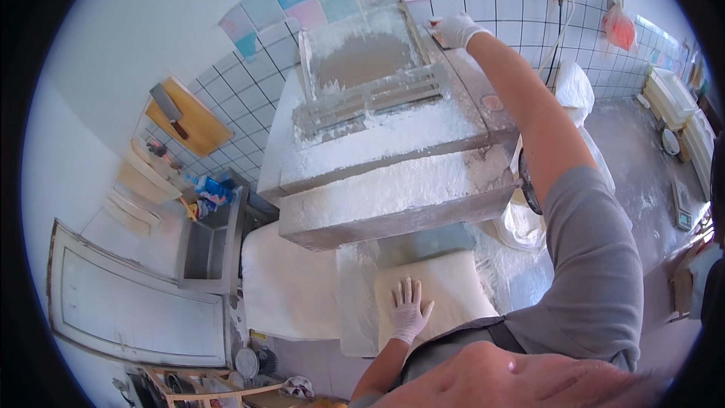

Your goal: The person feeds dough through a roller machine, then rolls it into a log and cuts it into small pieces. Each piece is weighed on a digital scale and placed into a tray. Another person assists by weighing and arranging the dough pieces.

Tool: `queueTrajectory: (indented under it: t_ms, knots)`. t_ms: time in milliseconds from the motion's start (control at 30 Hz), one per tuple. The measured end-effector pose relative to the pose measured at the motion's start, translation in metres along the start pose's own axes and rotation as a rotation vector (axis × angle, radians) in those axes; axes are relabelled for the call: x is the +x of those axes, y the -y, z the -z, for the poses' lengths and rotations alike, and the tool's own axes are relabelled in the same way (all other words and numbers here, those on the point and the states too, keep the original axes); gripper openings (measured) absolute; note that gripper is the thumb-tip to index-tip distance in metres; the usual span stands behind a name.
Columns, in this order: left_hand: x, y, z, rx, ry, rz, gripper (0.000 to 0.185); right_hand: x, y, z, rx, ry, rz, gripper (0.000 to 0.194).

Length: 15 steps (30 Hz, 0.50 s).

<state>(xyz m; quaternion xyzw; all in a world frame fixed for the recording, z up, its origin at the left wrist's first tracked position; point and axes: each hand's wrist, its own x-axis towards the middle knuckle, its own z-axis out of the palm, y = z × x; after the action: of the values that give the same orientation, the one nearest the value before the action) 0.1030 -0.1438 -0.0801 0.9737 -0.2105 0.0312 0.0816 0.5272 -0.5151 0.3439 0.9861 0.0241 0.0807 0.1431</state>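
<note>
My left hand (409, 314), in a thin pale glove, lies flat with fingers apart on a thick folded sheet of cream dough (453, 283). The dough rests on the bed in front of a flour-dusted dough sheeter (391, 204). My right hand (457, 32), gloved too, is stretched to the far right corner of the machine. It is beside a small red switch or knob (435, 21); whether the fingers touch it is not clear. Most of those fingers are curled or hidden from me.
Left of the dough is a pale padded surface (289, 283), with a steel sink (209, 249) beyond. A cleaver (167, 107) is set against a wooden board (192, 124) on the wall. White sacks (575, 90) stand right of the machine, near a floury worktop (634, 164) with a scale (682, 204).
</note>
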Motion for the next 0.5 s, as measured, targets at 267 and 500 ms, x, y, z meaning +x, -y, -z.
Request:
queueTrajectory:
  t_ms: [267,500]
  knots:
    - [0.028,0.036,0.015,-0.096,-0.064,0.023,0.065,-0.192,0.032,0.041,0.409,-0.503,0.403,0.035]
    - [0.112,0.085,-0.018,-0.260,0.150,-0.105,0.042,-0.411,0.193,-0.099,0.975,-0.128,0.799,0.024]
